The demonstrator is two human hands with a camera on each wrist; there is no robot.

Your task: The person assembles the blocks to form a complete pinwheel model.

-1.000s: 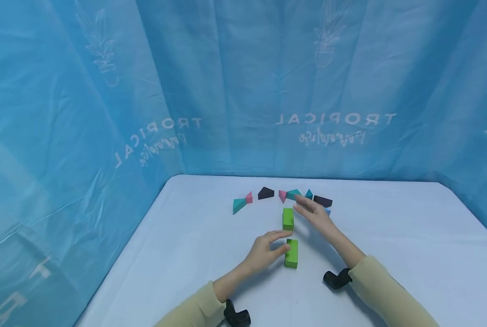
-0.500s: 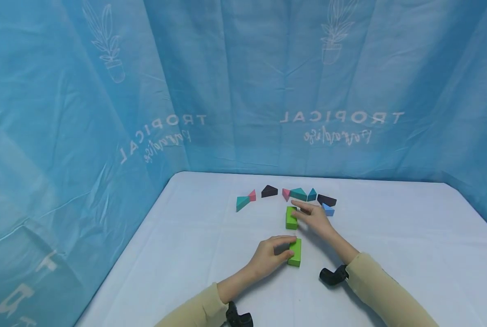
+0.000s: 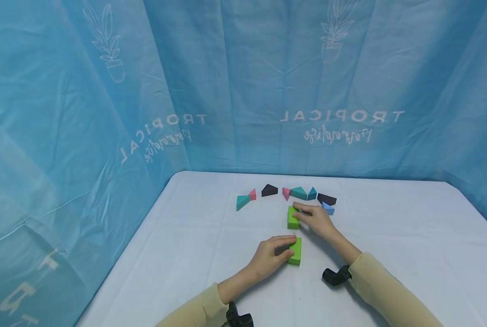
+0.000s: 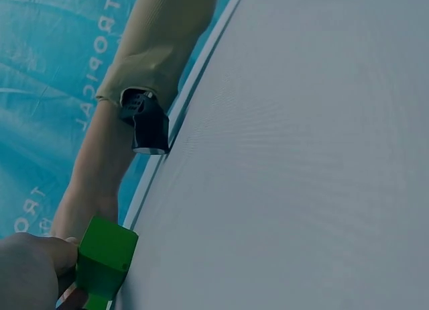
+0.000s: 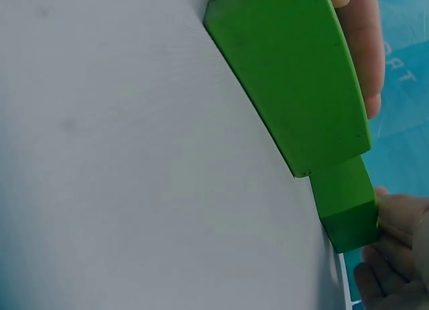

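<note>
- Pinching the near green block (image 3: 295, 255) with the left hand (image 3: 268, 256), thumb against its left side and fingertips at its far end.
- Gripping the far green block (image 3: 293, 220) with the right hand (image 3: 318, 221), thumb at its right side and index finger reaching over its far end.
- Lying flat on the white surface (image 3: 178, 236), the 2 green blocks in line, long sides running roughly from far edge towards near edge, with a narrow gap between.
- Strung along the far edge, starting nearer the far-left corner than the far-right corner: left teal block (image 3: 242, 202) and left pink block (image 3: 253, 195), meeting at a tip, then left black block (image 3: 270, 190) standing apart.
- Continuing towards the right edge: right pink block (image 3: 286, 193), right teal block (image 3: 298, 193) and dark teal block (image 3: 312, 194), close together.
- Ending the row: right black block (image 3: 327, 199), with light blue block (image 3: 328, 209) just on its near side; hard to tell whether touching.
- Worn below the cuffs of 2 pale sleeves (image 3: 390, 290): 2 black wrist devices (image 3: 335, 275).
- Hung beyond the far and left edges: blue curtain (image 3: 243, 91) with reversed white lettering.
</note>
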